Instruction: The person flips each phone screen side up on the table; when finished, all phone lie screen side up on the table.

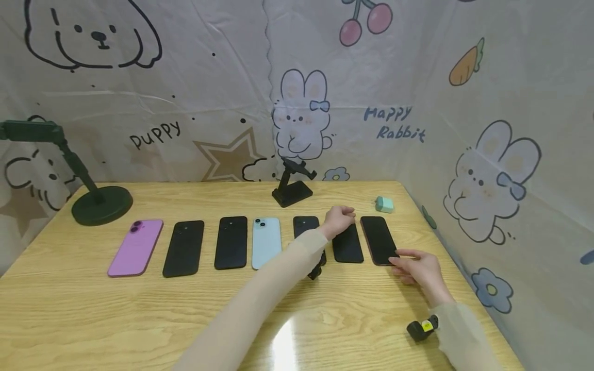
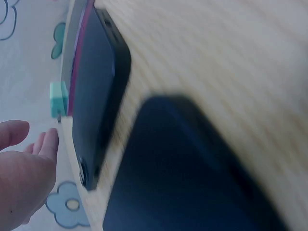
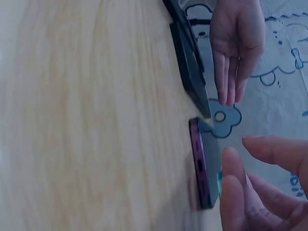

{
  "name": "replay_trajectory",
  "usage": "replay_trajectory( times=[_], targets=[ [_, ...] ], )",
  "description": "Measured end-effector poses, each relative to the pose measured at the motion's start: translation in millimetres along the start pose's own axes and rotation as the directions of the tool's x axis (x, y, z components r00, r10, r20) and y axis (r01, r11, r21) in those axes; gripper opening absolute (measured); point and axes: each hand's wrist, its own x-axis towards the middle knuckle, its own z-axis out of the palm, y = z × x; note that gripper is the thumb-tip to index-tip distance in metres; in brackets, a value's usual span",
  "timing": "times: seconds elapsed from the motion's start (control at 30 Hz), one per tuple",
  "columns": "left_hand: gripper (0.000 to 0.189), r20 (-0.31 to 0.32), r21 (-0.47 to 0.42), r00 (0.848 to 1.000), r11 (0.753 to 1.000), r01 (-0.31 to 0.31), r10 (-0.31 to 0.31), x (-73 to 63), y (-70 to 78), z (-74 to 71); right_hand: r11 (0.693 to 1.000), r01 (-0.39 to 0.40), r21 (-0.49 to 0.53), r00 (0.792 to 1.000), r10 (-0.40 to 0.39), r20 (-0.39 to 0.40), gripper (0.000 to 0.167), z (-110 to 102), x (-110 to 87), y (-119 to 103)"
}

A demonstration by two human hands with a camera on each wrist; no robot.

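Observation:
Several phones lie in a row on the table. My left hand (image 1: 339, 221) reaches across and hovers over the top end of a black phone (image 1: 348, 247), its fingers straight in the right wrist view. Beside that phone, at the right end, lies a dark phone with a purplish-red edge (image 1: 379, 241). My right hand (image 1: 417, 268) is at that phone's lower right corner with fingers loosely bent and parted; whether they touch it I cannot tell. A black phone (image 1: 306, 223) is partly hidden under my left wrist. Neither hand holds anything.
Further left lie a light blue phone (image 1: 266, 242), two black phones, one at the middle (image 1: 231, 242), and a pink phone (image 1: 135, 247). Behind stand a black phone stand (image 1: 292, 193), a mint charger plug (image 1: 384, 204) and a dark green lamp base (image 1: 102, 205). Patterned cloth walls bound the back and right.

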Motion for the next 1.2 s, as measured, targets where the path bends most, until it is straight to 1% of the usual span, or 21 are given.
replay_trajectory(
  times=[0.07,0.13,0.17,0.27,0.37,0.47,0.57,0.73,0.83,0.93,1.03,1.07,1.1,1.2],
  targets=[
    [0.031,-0.020,0.011,0.999,1.000,-0.028,0.028,2.5,-3.7,-5.5,0.999,0.007,-0.032,1.000,-0.007,0.002,0.058,4.9,-2.5,-5.0],
    [0.027,-0.057,0.046,0.996,0.997,-0.059,0.062,3.6,-7.5,-9.8,0.998,0.024,-0.056,1.000,-0.023,0.013,0.058,10.9,-5.5,-9.4],
    [0.028,-0.065,0.063,0.997,0.997,-0.039,0.044,-10.7,6.8,-16.5,0.997,0.036,-0.063,0.999,-0.034,0.021,0.058,13.8,-7.0,-11.0],
    [0.026,-0.096,0.112,0.993,0.992,-0.064,0.075,-12.8,4.5,-23.0,0.994,0.077,-0.082,0.996,-0.073,0.050,0.057,22.4,-10.2,-15.4],
    [0.028,-0.096,0.160,0.991,0.984,-0.073,0.089,-13.5,2.0,-29.6,0.991,0.107,-0.080,0.992,-0.101,0.080,0.057,30.5,-11.0,-18.3],
    [0.032,-0.081,0.196,0.993,0.978,-0.070,0.087,-12.8,-0.6,-35.8,0.991,0.116,-0.067,0.989,-0.109,0.099,0.059,38.9,-10.1,-19.2],
    [0.035,-0.060,0.230,0.994,0.970,-0.077,0.093,-11.7,-3.6,-40.6,0.991,0.113,-0.066,0.989,-0.107,0.099,0.061,46.9,-8.8,-17.3],
    [0.036,-0.028,0.277,0.994,0.957,-0.090,0.102,-8.8,-9.2,-45.1,0.986,0.136,-0.092,0.988,-0.128,0.084,0.064,58.0,-9.9,-12.9],
    [0.037,-0.010,0.282,0.996,0.956,-0.087,0.093,-7.7,-10.3,-46.5,0.981,0.153,-0.119,0.986,-0.143,0.083,0.068,63.0,-11.9,-12.0],
    [0.041,0.021,0.295,0.997,0.952,-0.077,0.074,-6.9,-9.6,-46.9,0.977,0.157,-0.143,0.986,-0.147,0.080,0.071,67.0,-13.6,-11.9],
    [0.046,0.050,0.324,0.998,0.944,-0.058,0.044,-6.7,-8.3,-47.3,0.977,0.152,-0.148,0.987,-0.141,0.079,0.071,70.6,-14.8,-12.5],
    [0.047,0.058,0.324,0.998,0.945,-0.049,0.032,-6.9,-8.1,-47.3,0.978,0.146,-0.147,0.988,-0.135,0.077,0.071,71.8,-15.0,-12.5],
    [0.048,0.062,0.319,0.998,0.947,-0.039,0.020,-7.1,-8.1,-47.4,0.978,0.143,-0.151,0.988,-0.133,0.078,0.071,72.8,-15.0,-12.7],
    [0.046,0.068,0.272,0.998,0.962,-0.012,-0.007,-8.1,-7.4,-47.8,0.975,0.135,-0.177,0.990,-0.124,0.070,0.070,75.4,-14.8,-13.3]
  ],
)
